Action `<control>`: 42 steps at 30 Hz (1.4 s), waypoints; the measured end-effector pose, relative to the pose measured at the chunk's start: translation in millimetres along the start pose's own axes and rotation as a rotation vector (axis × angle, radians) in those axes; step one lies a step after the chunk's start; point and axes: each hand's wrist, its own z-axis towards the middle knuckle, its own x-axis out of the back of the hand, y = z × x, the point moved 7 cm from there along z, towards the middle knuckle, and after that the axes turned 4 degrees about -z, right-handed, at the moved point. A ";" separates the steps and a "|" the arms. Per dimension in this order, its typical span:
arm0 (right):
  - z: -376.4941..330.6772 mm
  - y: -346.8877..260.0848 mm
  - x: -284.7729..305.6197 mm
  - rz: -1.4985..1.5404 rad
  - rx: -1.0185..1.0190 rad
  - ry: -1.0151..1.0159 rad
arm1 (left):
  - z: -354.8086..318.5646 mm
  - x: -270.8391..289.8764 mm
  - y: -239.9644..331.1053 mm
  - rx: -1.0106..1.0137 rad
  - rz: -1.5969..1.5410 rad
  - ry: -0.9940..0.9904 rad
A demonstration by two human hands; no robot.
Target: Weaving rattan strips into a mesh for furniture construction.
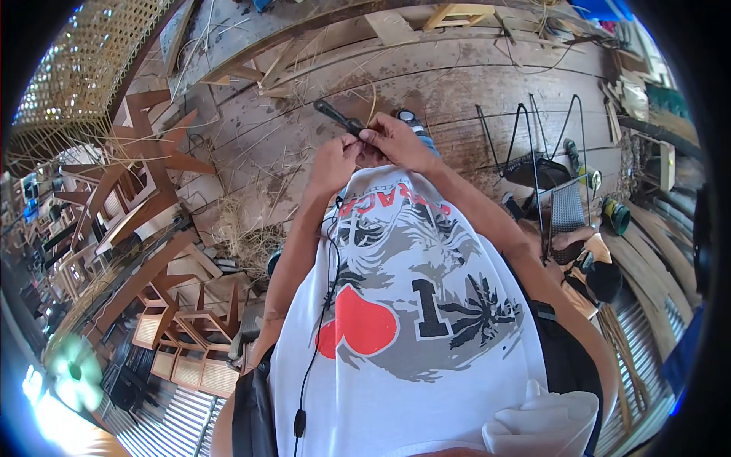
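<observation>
Dark-handled tool (333, 115) points away just beyond the white shirt (426, 362), near end pinched by the right hand (397, 142); the left hand (333, 164) curls beside it, its grip hidden. Red and black lettering marks the shirt.

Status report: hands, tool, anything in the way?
Left hand, right hand meet at dark tool; exact grip hidden. Thin strip beside right hand. Loose strips litter floor leftward, apart from hands.
</observation>
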 end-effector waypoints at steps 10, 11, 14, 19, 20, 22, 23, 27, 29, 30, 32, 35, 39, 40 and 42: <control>4.9 28.8 2.7 -0.244 -0.163 0.105 | 5.6 -9.9 -14.3 0.139 0.020 0.051; 4.6 32.3 0.3 -0.189 -0.187 0.082 | 6.7 -11.2 -24.2 0.145 0.015 0.057; 6.7 41.9 3.2 -0.186 -0.252 0.023 | 8.3 -24.0 -43.3 0.123 0.003 -0.002; 21.2 41.0 7.2 -0.252 -0.262 -0.036 | 16.7 -36.0 -74.8 0.193 -0.104 0.003; 20.9 45.1 4.5 -0.286 -0.261 -0.024 | 11.6 -40.9 -82.6 0.201 -0.109 0.004; 20.5 53.9 -5.2 -0.317 -0.258 -0.024 | -1.7 -45.5 -96.3 0.182 -0.189 0.107; 36.5 40.5 15.9 -0.371 -0.230 -0.017 | 18.8 -45.5 -77.5 0.170 -0.206 0.129; 37.5 51.9 4.9 -0.381 -0.237 0.003 | 8.3 -40.6 -74.3 0.220 -0.157 0.164; 40.0 56.9 -1.1 -0.324 -0.237 0.059 | -3.4 -37.0 -76.0 0.209 -0.175 0.187; 42.9 67.3 0.2 -0.330 -0.238 0.060 | -14.9 -35.0 -72.2 0.201 -0.156 0.194; 57.7 88.0 15.4 -0.204 -0.329 0.161 | -46.5 -29.9 -69.5 0.177 -0.145 0.202; 83.0 82.1 57.0 -0.185 -0.356 0.189 | -114.1 -7.1 -60.7 0.114 -0.260 0.224; 142.4 37.1 184.4 -0.154 -0.294 0.359 | -214.8 20.8 -104.5 0.295 -0.131 0.093; 154.5 21.2 231.7 -0.163 -0.284 0.379 | -239.0 29.2 -113.5 0.369 -0.111 0.082; 157.4 3.3 296.8 -0.044 -0.163 0.450 | -333.3 41.2 -192.2 0.532 -0.080 0.031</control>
